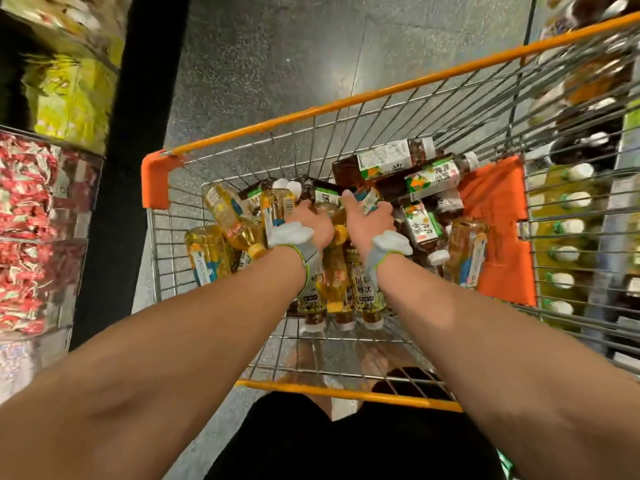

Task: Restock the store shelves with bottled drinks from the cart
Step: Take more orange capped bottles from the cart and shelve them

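A person leans over an orange-rimmed wire cart (346, 102) in a narrow aisle, both bare arms reaching down into a jumble of bottled drinks (341, 289) that lie on their sides across the basket's floor. The left hand (306, 220) rests on the pale yellow bottles (223, 216) at the left of the heap. Its fingers are bent down among them and hidden, so whether they grip anything cannot be told. Just beside it, the right hand (370, 214) curls thumb and fingers round a small labelled bottle (367, 198) near the middle of the pile. Dark tea bottles (398, 161) with white-and-green labels are stacked at the far right of the basket, next to an orange flap (495, 216) (it lies against the cart's right wall). Each wrist wears a grey-and-white band (304, 252). The shelves on the right (571, 202) carry rows of white-capped bottles; the shelves on the left (27, 220) hold red packets below and yellow-green ones above, all blurred. Grey floor (277, 46) shows beyond the cart.
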